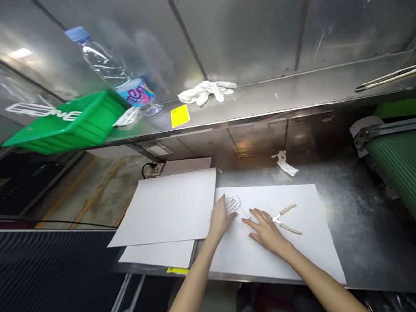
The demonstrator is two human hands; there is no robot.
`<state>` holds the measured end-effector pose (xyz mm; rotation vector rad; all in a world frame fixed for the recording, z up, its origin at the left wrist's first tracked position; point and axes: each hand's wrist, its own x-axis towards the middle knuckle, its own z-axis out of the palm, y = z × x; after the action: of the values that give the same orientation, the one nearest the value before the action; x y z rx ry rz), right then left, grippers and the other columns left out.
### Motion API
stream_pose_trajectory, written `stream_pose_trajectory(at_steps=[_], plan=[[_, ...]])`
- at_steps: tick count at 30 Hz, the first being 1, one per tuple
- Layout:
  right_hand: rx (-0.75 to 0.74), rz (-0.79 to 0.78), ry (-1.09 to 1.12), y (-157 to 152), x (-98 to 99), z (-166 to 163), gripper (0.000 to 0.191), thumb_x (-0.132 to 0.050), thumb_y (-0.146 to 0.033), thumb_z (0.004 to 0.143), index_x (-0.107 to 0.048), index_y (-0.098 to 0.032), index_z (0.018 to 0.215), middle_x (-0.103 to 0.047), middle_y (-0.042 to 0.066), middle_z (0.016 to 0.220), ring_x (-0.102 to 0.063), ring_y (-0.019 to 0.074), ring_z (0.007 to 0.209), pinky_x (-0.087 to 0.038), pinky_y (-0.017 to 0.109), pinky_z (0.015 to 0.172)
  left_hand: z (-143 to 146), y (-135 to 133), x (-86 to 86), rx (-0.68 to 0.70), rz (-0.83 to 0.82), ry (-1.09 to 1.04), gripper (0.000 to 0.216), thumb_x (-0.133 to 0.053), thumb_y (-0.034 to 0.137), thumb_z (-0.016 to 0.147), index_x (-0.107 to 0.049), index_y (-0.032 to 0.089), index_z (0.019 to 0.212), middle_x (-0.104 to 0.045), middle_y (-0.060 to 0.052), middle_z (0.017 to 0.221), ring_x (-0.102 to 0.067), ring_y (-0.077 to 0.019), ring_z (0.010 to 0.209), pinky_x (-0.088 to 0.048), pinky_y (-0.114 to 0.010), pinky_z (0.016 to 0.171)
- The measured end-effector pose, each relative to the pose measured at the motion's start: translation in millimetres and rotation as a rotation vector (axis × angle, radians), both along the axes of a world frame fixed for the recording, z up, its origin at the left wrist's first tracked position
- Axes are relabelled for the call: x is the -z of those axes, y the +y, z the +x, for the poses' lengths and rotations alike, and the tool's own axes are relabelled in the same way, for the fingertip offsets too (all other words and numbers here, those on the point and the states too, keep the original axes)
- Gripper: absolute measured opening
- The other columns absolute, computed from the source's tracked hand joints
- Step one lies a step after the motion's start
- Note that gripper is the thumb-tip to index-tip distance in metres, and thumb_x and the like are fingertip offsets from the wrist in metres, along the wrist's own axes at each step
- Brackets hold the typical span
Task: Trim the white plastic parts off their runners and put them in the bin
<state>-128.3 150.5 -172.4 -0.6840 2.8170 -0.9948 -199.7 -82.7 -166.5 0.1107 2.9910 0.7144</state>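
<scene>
My left hand (pixel 219 218) rests on a white sheet of paper (pixel 297 245) on the steel bench, its fingertips touching a small white ribbed plastic part (pixel 232 203). My right hand (pixel 264 229) lies flat on the same sheet, fingers spread, holding nothing. Just right of its fingers lies a small pair of cutters with cream handles (pixel 286 219). A second white sheet (pixel 169 208) overlaps the left side, with another under it.
A steel shelf (pixel 297 93) above holds a green tray (pixel 68 125), a water bottle (pixel 111 67), white gloves (pixel 205 91), a yellow card (pixel 180 115) and thin tools (pixel 388 79). A green conveyor belt (pixel 412 180) runs at the right. A white scrap (pixel 285 164) lies at the bench's back.
</scene>
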Motion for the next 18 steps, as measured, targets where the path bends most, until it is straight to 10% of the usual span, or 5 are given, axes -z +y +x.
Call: stream_pose_trajectory(at_steps=[5, 10, 15, 18], plan=[[0.235, 0.021, -0.058, -50.6, 1.8, 16.4, 0.024, -0.068, -0.002, 0.090, -0.076, -0.016, 0.108, -0.070, 0.012, 0.114, -0.065, 0.0299, 0.112, -0.056, 0.046, 0.096, -3.0, -4.4, 3.5, 0.034, -0.058, -0.086, 0.049, -0.066, 0.039, 0.098, -0.056, 0.017, 0.140, -0.061, -0.013, 0.137, -0.060, -0.0296, 0.124, -0.052, -0.055, 0.107], [0.514, -0.015, 0.017, -50.5, -30.6, 106.1, 0.017, -0.059, -0.008, 0.096, -0.073, -0.017, 0.097, -0.070, 0.008, 0.098, -0.069, 0.0230, 0.095, -0.060, 0.036, 0.086, -1.3, -5.6, -14.6, 0.075, -0.053, -0.121, 0.043, -0.066, 0.039, 0.098, -0.059, 0.017, 0.135, -0.063, -0.012, 0.131, -0.063, -0.0271, 0.118, -0.054, -0.051, 0.103], [0.950, 0.022, 0.250, -58.6, -93.3, 226.5, 0.009, -0.062, -0.018, 0.098, -0.069, -0.022, 0.096, -0.070, 0.002, 0.090, -0.072, 0.0163, 0.080, -0.061, 0.023, 0.068, 8.2, -20.8, -52.3, 0.242, -0.065, -0.155, 0.026, -0.067, 0.033, 0.092, -0.066, 0.013, 0.109, -0.068, -0.012, 0.118, -0.064, -0.0262, 0.113, -0.053, -0.044, 0.100], [1.270, 0.175, 0.524, -66.6, -160.2, 296.8, 0.008, -0.062, -0.018, 0.099, -0.068, -0.023, 0.102, -0.071, 0.002, 0.095, -0.072, 0.0156, 0.082, -0.061, 0.023, 0.073, -11.5, -25.3, -64.6, 0.294, -0.075, -0.192, 0.027, -0.062, 0.038, 0.088, -0.063, 0.014, 0.076, -0.067, -0.015, 0.077, -0.069, -0.0339, 0.080, -0.057, -0.042, 0.072]])
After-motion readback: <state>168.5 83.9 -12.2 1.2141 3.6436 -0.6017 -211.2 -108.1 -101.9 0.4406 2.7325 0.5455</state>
